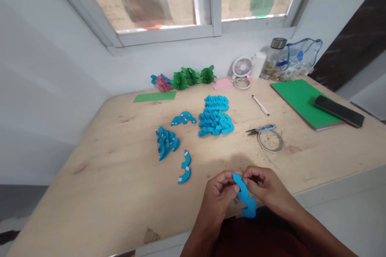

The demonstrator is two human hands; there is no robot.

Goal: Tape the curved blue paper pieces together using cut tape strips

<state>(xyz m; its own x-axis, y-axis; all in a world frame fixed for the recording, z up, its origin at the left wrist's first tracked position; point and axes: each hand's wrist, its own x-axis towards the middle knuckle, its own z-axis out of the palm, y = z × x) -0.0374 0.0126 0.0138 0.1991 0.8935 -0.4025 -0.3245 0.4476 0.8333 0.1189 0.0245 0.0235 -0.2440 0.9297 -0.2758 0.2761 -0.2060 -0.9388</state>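
Note:
A wavy blue paper cutout (245, 197) is held up at the table's near edge. My left hand (219, 192) pinches it from the left, thumb on its face. The fingers of my right hand (263, 182) close at its upper right edge; any small piece between them is too small to see. Left of my hands lies a curved blue cutout (187, 164) with small white patches. Beyond it are a fanned pile of blue cutouts with white patches (165, 142) and a scalloped blue piece (183, 118). A larger stack of blue cutouts (215, 118) sits mid-table.
Thread snips (262, 129), a tape roll (271, 141) and a white pen (260, 105) lie to the right. A phone (339, 110) rests on a green folder (304, 102). Along the wall stand paper ornaments (190, 77), a small fan (242, 66) and a bottle (271, 60).

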